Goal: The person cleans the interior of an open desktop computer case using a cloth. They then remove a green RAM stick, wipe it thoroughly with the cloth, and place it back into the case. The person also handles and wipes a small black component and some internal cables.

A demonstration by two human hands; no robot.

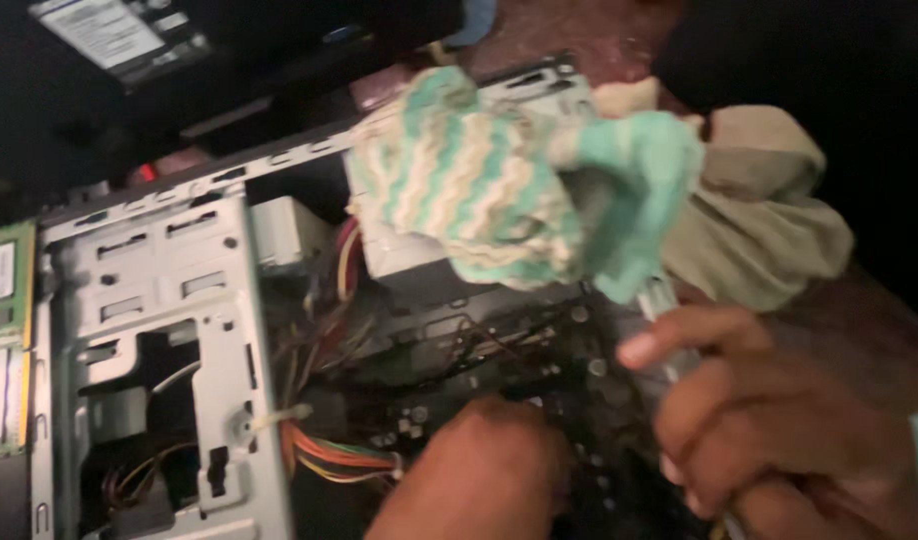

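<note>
Grip first: the right hand (769,430) was clenched around a pale, slim tool handle (662,300), thumb laid along it. The left hand (479,470) reached down into the open computer case (159,330); whether its fingers were closed on anything I cannot tell, since they were hidden below the knuckles. Both hands sat at the case's near right corner, over the dark motherboard (499,360). The side panel was already off and the metal drive cage (179,300) lay exposed at the left of the case, with coloured wire bundles (339,455) still connected beside it. A green-and-cream striped cloth (479,180) draped over the case's far edge. A green memory stick (9,290) lay just outside the case's left wall, apparently already pulled; the board work looked unfinished.
</note>
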